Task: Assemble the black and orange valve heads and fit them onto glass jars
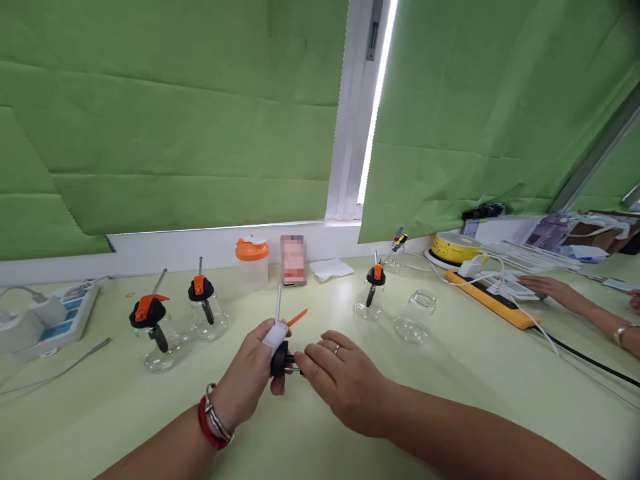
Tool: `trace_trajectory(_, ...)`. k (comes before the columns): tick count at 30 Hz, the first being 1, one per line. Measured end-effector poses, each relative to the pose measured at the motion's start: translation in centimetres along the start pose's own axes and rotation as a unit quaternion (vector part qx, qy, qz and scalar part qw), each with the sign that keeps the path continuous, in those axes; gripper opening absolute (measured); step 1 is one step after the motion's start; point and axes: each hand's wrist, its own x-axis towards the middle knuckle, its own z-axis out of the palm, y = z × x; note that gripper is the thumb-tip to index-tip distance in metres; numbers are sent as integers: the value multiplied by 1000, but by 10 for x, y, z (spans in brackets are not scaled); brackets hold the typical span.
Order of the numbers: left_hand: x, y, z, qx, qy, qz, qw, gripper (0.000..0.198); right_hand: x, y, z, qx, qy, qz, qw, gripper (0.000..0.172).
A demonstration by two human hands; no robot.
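Note:
My left hand (pixel 253 367) is closed around a black bottle lid (pixel 279 360), held tilted on its side above the table. A white piece (pixel 275 336) sits at the lid's top, with a thin metal tube (pixel 279 303) and an orange strip (pixel 298 317) sticking out. My right hand (pixel 345 383) has its fingers closed at the lid's underside, on the thin stems there; the fingertips partly hide them. Forward and to the right, an open glass bottle (pixel 415 320) leans with no lid on it. Glass bottles with black-and-orange lids stand at left (pixel 167 350), (pixel 210 323) and right (pixel 367 307).
A power strip (pixel 75 320) and a cable lie at left. Along the wall are an orange-lidded cup (pixel 253 260), a phone (pixel 293 260), a tissue (pixel 331 269), screwdrivers in a jar (pixel 395 257) and yellow tape (pixel 455 248). At right, another person's hand (pixel 547 290) is near an orange power strip (pixel 493 300).

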Motion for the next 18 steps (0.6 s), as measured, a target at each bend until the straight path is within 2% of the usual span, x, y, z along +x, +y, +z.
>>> trace_trajectory(2,-6,3,-5,-10,39,84,996,41,13,-2,-6,24,44,33,998,34)
trace_trajectory(3,-9,4,-9,1,75,147,986,43,18,-1,-12,48,71,52,995,34)
trace_trajectory(5,-14,7,-17,68,151,301,939,52,24,2,-26,122,116,130,977,30)
trace_trajectory(7,-19,9,-22,177,173,408,879,60,24,6,-37,259,87,218,937,29)
trace_trajectory(8,-21,10,-22,236,156,417,864,59,23,8,-40,344,50,258,902,28)
trace_trajectory(9,-22,10,-20,288,125,397,863,53,21,11,-41,421,9,295,858,29)
trace_trajectory(11,-21,9,-14,340,62,321,882,32,17,15,-36,541,-50,351,763,32)
trace_trajectory(13,-15,5,-8,350,33,235,906,19,12,20,-24,595,-67,410,688,32)
trace_trajectory(15,-6,-1,-5,355,42,178,917,18,8,24,-10,593,-57,475,648,29)
trace_trajectory(18,8,-8,-8,398,51,121,908,25,2,28,10,571,-49,519,635,26)
